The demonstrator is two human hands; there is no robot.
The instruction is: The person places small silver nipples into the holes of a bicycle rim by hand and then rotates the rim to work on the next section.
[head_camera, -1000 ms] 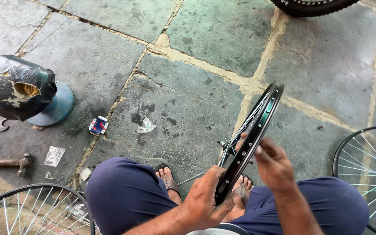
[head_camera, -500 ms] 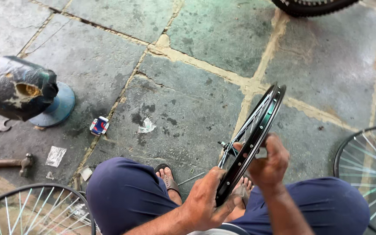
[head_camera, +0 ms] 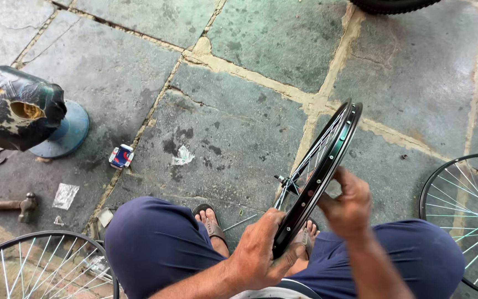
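Black spoked wheel rim (head_camera: pixel 327 166) stands upright between knees, left hand (head_camera: pixel 261 252) clamped on its lower edge, right hand (head_camera: pixel 349 207) pinching its side; tyre not fitted.

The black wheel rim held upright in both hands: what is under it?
Under the black wheel rim lie the grey stone floor and a sandalled foot. The left hand grips its lower edge, the right hand its side. The rim's lowest part is hidden between the knees.
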